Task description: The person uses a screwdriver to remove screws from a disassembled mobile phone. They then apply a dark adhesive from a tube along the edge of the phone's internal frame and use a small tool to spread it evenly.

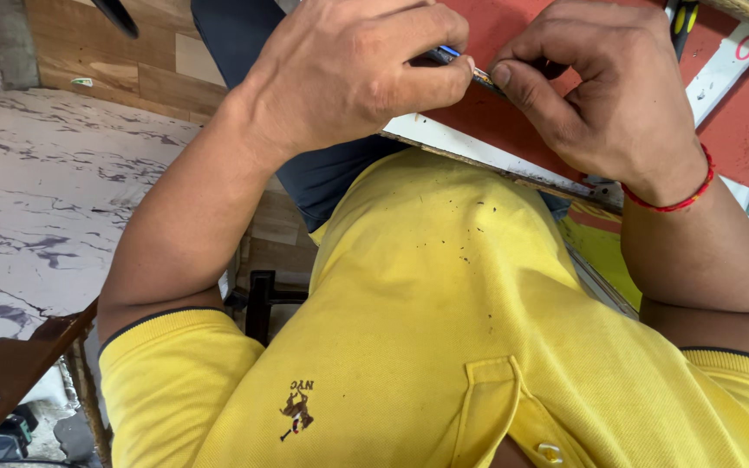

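Both pinch thin metal strip (478,74) | left hand (348,69) | right hand (600,87) | red board (513,130)

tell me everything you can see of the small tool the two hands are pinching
The small tool is slim and mostly hidden. A dark shaft with a blue part shows by the left hand, whose thumb and fingers close round it; a short, pale metallic tip pokes out toward the right hand, whose fingertips pinch that end. It lies nearly level, tilted slightly down to the right, just above the red board. What kind of tool it is cannot be told.
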